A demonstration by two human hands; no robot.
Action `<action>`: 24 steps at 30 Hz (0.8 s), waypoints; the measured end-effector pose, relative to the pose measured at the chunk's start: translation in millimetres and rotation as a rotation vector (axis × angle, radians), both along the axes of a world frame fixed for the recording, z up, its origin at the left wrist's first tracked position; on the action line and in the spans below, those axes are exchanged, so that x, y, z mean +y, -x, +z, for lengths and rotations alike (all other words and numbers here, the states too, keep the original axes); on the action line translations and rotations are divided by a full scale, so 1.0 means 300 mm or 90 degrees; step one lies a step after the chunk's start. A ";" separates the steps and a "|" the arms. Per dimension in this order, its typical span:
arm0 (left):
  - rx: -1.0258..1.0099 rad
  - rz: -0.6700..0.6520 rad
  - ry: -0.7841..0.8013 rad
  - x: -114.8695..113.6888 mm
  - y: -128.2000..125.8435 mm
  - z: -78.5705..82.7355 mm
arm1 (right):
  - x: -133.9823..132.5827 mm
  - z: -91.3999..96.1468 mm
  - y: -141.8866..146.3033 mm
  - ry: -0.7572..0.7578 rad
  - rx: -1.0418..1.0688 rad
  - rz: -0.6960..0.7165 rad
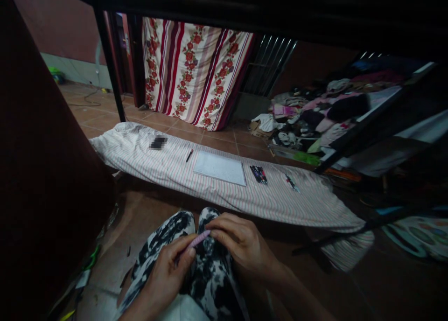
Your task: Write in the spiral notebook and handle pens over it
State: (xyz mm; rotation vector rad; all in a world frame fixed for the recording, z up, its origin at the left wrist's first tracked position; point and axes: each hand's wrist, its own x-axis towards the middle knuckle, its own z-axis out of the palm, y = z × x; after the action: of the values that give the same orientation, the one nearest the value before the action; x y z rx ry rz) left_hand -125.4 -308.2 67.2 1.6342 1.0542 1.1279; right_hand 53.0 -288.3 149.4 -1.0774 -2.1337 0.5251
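Handling looks unfinished: left hand [170,265] clasps a pink stick [199,238], right hand [247,244] pinches its two-o'clock end; notebook [220,167] at twelve, pens [259,175] at one, lie unheld.

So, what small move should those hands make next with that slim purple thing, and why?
Perhaps a gentle twist by the right hand, with the left hand holding steady. The slim purple thing is held near both ends, one in each hand, above the lap, so one hand could brace while the other turns. What the thing is, I can't tell.
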 end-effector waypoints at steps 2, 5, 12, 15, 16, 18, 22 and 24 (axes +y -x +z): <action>0.000 0.010 -0.004 -0.003 0.009 0.002 | 0.000 0.002 0.010 -0.001 -0.024 0.006; -0.002 0.021 0.008 -0.007 0.017 0.003 | -0.008 0.001 0.020 0.009 -0.048 0.005; -0.002 0.027 -0.024 -0.009 0.021 0.020 | -0.042 0.018 0.037 0.023 -0.047 -0.025; -0.021 0.035 -0.042 0.001 0.017 0.031 | -0.043 0.039 0.040 0.019 -0.048 -0.034; -0.026 0.041 -0.044 0.006 0.014 0.035 | -0.041 0.046 0.039 0.015 -0.045 -0.036; -0.027 0.053 -0.045 0.020 0.007 0.043 | -0.037 0.058 0.032 0.006 -0.041 -0.036; -0.012 0.045 -0.062 0.043 -0.016 0.042 | -0.025 0.062 0.005 -0.001 -0.061 -0.038; -0.003 0.039 -0.070 0.050 -0.029 0.032 | -0.018 0.054 -0.014 -0.001 -0.069 -0.037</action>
State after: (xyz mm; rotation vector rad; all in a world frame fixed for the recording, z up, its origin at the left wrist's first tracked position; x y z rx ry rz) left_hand -116.7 -293.1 76.9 1.6946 1.0622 1.2492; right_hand 57.1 -293.6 165.6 -1.1863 -2.1881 0.4472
